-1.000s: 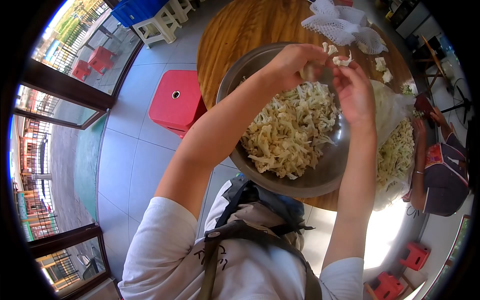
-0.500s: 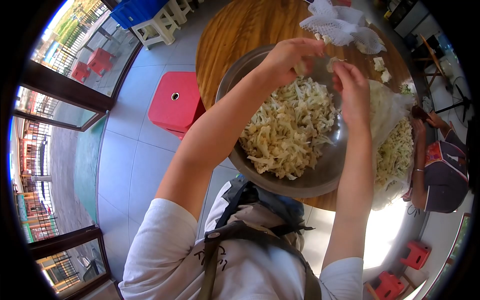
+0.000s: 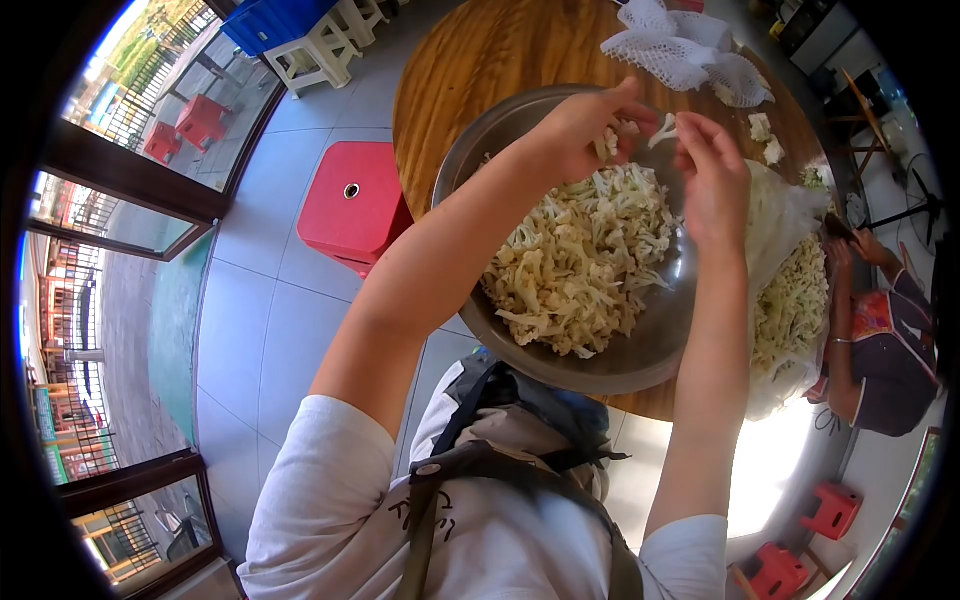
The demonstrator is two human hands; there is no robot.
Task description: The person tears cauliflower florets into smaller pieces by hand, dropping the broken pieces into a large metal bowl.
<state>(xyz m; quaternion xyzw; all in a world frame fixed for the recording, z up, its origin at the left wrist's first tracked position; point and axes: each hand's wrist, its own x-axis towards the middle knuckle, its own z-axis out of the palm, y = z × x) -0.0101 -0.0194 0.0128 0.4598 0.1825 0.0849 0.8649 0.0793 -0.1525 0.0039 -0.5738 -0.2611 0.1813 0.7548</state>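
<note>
Both of my hands are over the far rim of a wide metal basin, which holds a heap of cauliflower florets. My left hand is curled around some cauliflower pieces, part of them hidden behind the fingers. Between the two hands a small pale cauliflower floret shows its stem. The fingertips of my right hand pinch that floret at its right side.
The basin stands on a round wooden table. White foam netting and loose cauliflower bits lie at the back. To the right is a plastic bag of cauliflower, with another person beside it. A red stool stands left.
Both hands have come down slightly towards the basin. The floret between them now shows more of its stem, and the other person at the right has shifted a little.
</note>
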